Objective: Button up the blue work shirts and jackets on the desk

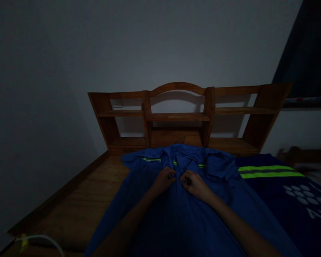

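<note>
a dim room, seen from above your own two hands. a blue shirt [176, 217] lies spread in front of you on a wooden surface [91, 189], its collar [194, 165] at the far end and its body running down toward you. narrow bright yellow-green strips [152, 159] show near the collar.

your bare forearms reach in over the shirt from the bottom edge. your left hand [163, 179] and your right hand [193, 181] are near each other, a small gap between them, over the front of the shirt just below the collar. the fingers of both are bent inward, thumb side toward the middle; it is too dark to tell whether they pinch the cloth or only rest by it.

to the right, partly behind the shirt's edge, lies a dark navy garment [273, 192] with two bright yellow-green bands around a grey one, white dots and part of some white lettering. beyond the collar stands a brown wooden shelf unit [178, 116] with an arched top rail, against a plain pale wall [128, 43]. at lower left, a pale cable [44, 236] curves beside a small yellow piece [24, 242]. a dark panel [307, 50] fills the upper right corner.
</note>
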{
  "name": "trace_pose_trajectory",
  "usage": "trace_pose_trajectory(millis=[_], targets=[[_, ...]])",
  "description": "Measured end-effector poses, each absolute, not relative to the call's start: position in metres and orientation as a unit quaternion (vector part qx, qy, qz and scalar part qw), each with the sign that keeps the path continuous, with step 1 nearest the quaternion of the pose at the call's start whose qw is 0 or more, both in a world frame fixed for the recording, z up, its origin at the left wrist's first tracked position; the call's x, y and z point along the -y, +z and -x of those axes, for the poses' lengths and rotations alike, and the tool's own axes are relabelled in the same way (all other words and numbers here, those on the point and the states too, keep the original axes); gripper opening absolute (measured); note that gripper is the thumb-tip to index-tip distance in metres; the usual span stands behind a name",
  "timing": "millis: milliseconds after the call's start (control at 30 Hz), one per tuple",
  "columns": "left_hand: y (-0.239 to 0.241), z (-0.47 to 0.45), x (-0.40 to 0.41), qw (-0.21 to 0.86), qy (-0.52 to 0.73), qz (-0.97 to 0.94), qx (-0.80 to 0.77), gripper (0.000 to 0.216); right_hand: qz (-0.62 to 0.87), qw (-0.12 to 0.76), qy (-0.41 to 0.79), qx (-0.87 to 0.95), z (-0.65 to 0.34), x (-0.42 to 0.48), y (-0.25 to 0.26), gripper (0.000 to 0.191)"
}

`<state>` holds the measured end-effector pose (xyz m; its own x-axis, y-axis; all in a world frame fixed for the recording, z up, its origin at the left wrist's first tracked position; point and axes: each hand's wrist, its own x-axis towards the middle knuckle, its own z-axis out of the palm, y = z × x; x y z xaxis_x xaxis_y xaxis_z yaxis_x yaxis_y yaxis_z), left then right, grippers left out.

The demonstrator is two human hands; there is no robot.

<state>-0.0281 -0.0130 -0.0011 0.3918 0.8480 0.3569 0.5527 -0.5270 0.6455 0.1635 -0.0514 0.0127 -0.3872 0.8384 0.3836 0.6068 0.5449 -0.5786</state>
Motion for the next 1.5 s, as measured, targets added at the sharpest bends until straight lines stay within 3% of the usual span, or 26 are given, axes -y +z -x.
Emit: trace_pose_trajectory(millis=[300, 733, 1100, 1500], targets=[[0.003, 0.023, 0.013, 0.216, 0.344, -0.817, -0.410, 0.017, 0.421, 0.327, 0.168, 0.829, -0.163, 0.058, 0.014, 0.026], [0.001, 0.014, 0.021, 0.397, 0.409, -0.721, -0.394, 0.011, 0.432, 0.422, 0.150, 0.783, -0.163, 0.054, 0.022, 0.021], [0.001, 0.008, 0.023, 0.525, 0.439, -0.614, -0.393, 0.020, 0.451, 0.432, 0.257, 0.738, -0.166, 0.042, 0.016, 0.012], [-0.006, 0.008, 0.018, 0.502, 0.436, -0.591, -0.458, 0.025, 0.438, 0.406, 0.236, 0.767, -0.163, 0.043, 0.014, 0.012]])
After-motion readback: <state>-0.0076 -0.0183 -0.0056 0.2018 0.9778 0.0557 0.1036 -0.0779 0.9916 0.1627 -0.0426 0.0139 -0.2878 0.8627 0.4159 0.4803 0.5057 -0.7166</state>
